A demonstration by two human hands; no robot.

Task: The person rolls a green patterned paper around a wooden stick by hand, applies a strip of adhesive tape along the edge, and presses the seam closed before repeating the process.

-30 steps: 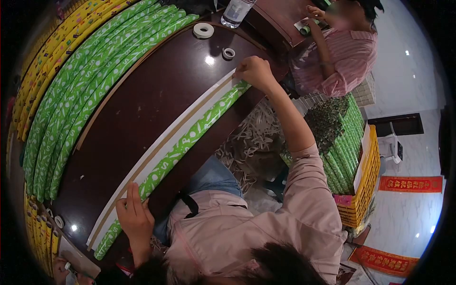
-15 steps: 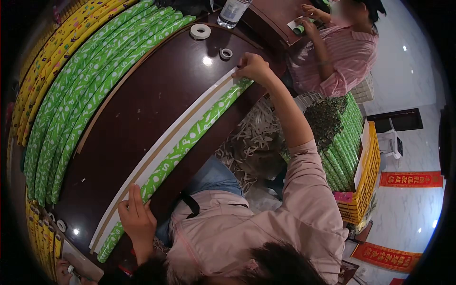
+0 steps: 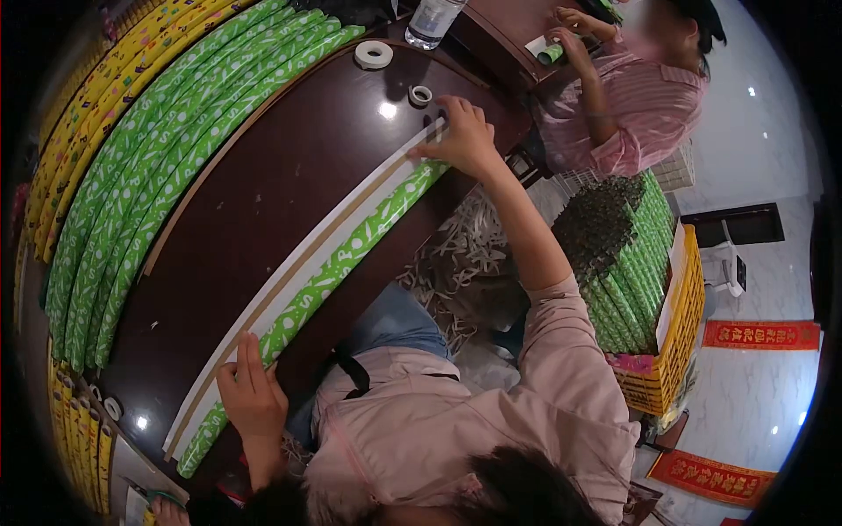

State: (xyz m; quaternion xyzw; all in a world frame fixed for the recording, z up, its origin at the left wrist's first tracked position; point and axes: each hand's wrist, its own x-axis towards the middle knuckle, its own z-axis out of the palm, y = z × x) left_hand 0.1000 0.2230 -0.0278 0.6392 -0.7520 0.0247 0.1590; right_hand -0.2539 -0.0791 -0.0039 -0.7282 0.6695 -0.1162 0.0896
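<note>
A long roll of green wrapping paper with white print (image 3: 307,294) lies slantwise along the table's near edge, its white margin turned outward. Down that margin runs a tan strip (image 3: 289,272), probably tape. My left hand (image 3: 253,390) is on the lower part of the roll, index and middle fingers stretched over the strip and the thumb at the near side. At the far end, my right hand (image 3: 467,140) has its fingers spread, the thumb touching the paper edge and the fingertips beyond the white margin. A small tape roll (image 3: 420,95) sits just past those fingertips.
Green rolls (image 3: 175,158) and yellow rolls (image 3: 132,83) are stacked along the left. A larger tape roll (image 3: 374,54) and a water bottle (image 3: 430,22) stand at the back. A co-worker (image 3: 618,96) sits at the upper right, above a yellow crate (image 3: 667,351). Paper scraps (image 3: 465,254) lie below.
My right hand has gone from a pinch at the roll's far end to spread fingers. My left hand stays nearly in place. At the lower left, another person's hand has moved right.
</note>
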